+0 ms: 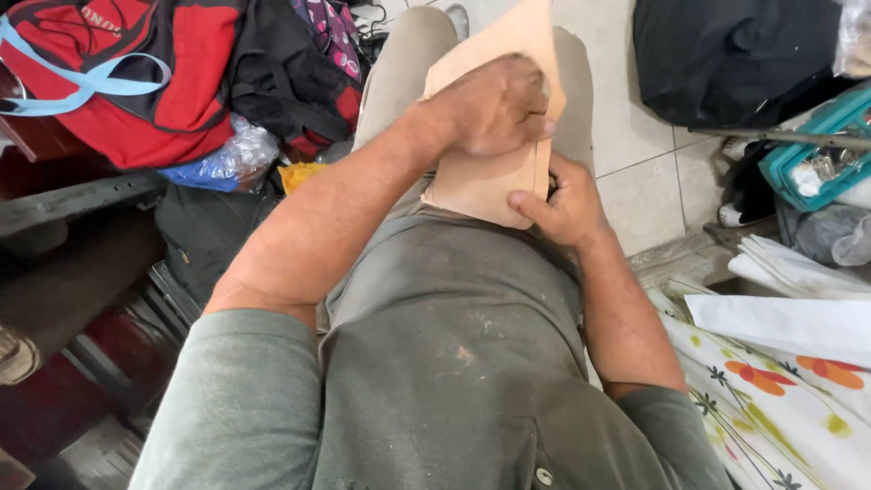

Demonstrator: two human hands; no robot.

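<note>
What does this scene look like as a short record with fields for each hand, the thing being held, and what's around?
left hand: pressed flat on top of the tan sheet, fingers curled at its right edge
right hand: grips the sheet's lower right edge, thumb on top
tan sheet: stiff, leather-like, lying along the person's lap
left side: red and black bag, crumpled clear plastic
right side: teal tray, flowered cloth, white sheets
floor: pale tiles

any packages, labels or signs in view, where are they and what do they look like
Red bag: top left on the floor, red and black with a light blue strap and white lettering.
Teal box: right edge, open, holding small wrapped items.
Clear plastic wrapping: below the red bag, crumpled over something blue.
No signs or screens.
</note>
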